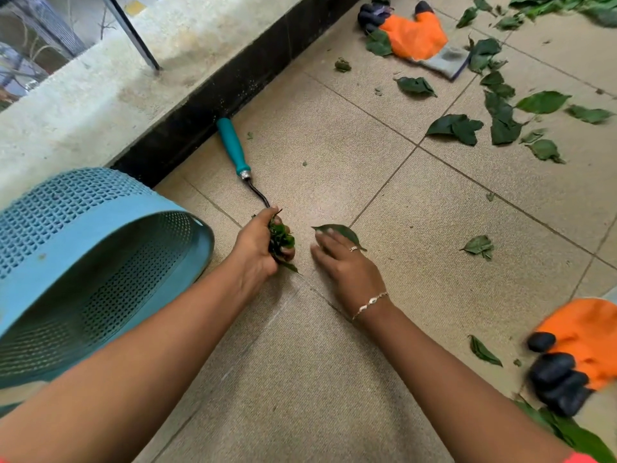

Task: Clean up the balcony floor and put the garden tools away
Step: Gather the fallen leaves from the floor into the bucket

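Beige balcony floor (pixel 334 362) tiles with thin dark joints filled the scene, bordered at the upper left by a rough concrete ledge (pixel 100 95) above a black skirting band (pixel 217 95). At the left a blue perforated basket (pixel 100 245) lay tipped on its side, its open mouth turned toward the person's arms. The left hand (pixel 257 248) sat on the floor just right of the basket, its fingers (pixel 287 252) curled tightly round a clump of leaves (pixel 282 240) that bulged out between thumb and fingertips. A garden tool (pixel 233 147) with a teal handle, metal collar and thin black shaft lay on the tiles, handle toward the skirting; the shaft ran down to the knuckles of that hand, and its working end was hidden behind them, so contact could not be judged. The right hand (pixel 344 265), with a ring and a thin bracelet (pixel 370 304), lay near the left with a strip of bare tile between them, its fingers (pixel 325 243) straight, close together and pressed flat on a single leaf (pixel 347 232) whose tip and far edge showed beyond them. Scattered leaves (pixel 500 118) littered the tiles at the upper right, around an orange glove (pixel 414 35) with a grey cuff. A second orange glove (pixel 581 345) with black fingertips lay at the lower right edge, well apart from both hands, more leaves beside it
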